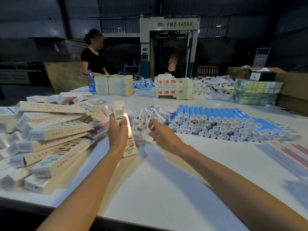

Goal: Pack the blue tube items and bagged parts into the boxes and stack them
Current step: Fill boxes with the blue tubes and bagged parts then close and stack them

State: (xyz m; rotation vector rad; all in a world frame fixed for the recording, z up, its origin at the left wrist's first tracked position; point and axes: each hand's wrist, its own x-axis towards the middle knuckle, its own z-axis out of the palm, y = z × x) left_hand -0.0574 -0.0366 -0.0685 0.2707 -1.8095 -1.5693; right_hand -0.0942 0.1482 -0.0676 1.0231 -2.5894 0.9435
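Note:
My left hand [118, 129] grips a long cream box [124, 124] held nearly upright over the white table [158, 189], its top flap open. My right hand [160, 132] hovers just right of it with fingers loosely curled at the edge of a heap of clear bagged parts [150, 115]; blur hides whether it pinches a bag. A wide pile of blue tubes with white caps [221, 124] lies to the right. Packed cream boxes [50, 134] are piled loosely on the left.
Flat unfolded boxes [286, 152] lie at the right edge. Across the table stand stacks of flat cartons [115, 85], more blue tubes [144, 84], a water bottle [91, 82] and wrapped bundles [256, 93]. Two people work at the far side.

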